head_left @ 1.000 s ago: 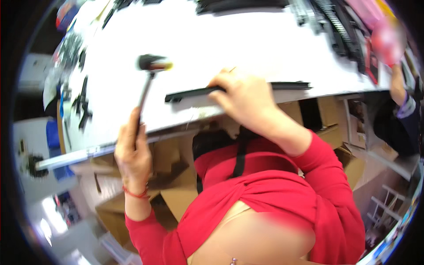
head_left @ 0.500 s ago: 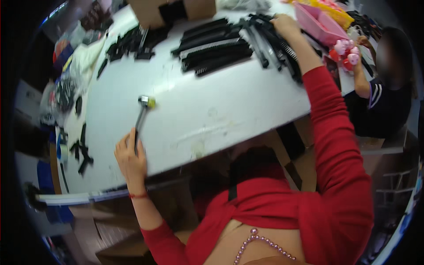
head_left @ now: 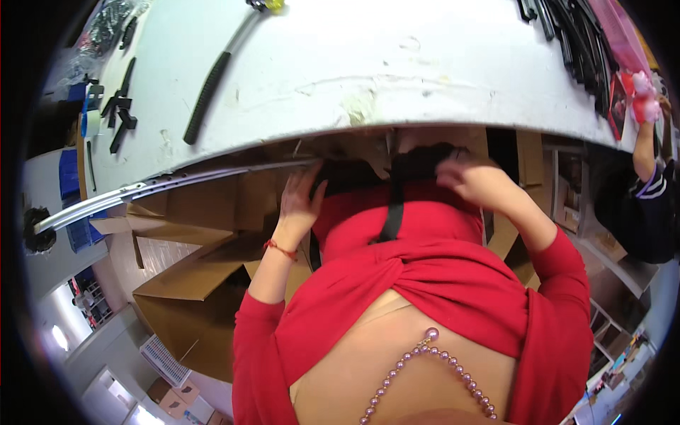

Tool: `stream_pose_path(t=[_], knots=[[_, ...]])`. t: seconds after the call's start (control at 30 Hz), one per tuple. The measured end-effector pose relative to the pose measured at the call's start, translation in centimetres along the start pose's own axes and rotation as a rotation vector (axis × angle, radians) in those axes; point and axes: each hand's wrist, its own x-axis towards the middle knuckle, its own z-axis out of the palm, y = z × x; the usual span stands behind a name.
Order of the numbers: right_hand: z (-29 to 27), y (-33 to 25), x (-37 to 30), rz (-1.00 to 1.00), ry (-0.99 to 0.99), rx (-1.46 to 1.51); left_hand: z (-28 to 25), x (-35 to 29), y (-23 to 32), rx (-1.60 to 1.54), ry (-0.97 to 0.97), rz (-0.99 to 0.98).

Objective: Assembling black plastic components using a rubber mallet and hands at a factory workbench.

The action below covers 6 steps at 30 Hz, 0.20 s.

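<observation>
My left hand (head_left: 302, 197) is below the table's front edge, beside the lap, its fingers stretched and apart with nothing in them. Over the lap on the other side is my right hand (head_left: 473, 178), smeared by motion, so its fingers cannot be made out. A hammer with a black ribbed grip (head_left: 207, 98) lies on the white table (head_left: 319, 49), its yellow-tipped head at the top edge of the view. Neither hand touches it. Long black strip-like parts (head_left: 577, 49) are stacked at the table's right.
Small black parts (head_left: 122, 117) lie on the table's left end. Open cardboard boxes (head_left: 191, 283) stand under and beside the table at the left. At the right, a co-worker's arm (head_left: 644, 152) holds a pink and red item (head_left: 643, 99) near a pink bin (head_left: 627, 35).
My left hand has let go of the hammer, which stays on the table. My right hand has left the black strips. Both hands have come back to the lap, and the view has tilted down.
</observation>
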Motion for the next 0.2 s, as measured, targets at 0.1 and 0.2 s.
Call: stream_pose_path(t=[0.1, 0.2], knots=[[5.4, 8.1, 1.6, 0.084, 0.337, -0.078, 3.7, -1.9, -3.5, -0.086, -0.086, -0.243], [5.4, 9.0, 1.8, 0.185, 0.033, 0.273, 5.0, -1.5, -6.1, -0.176, -0.178, -0.328]])
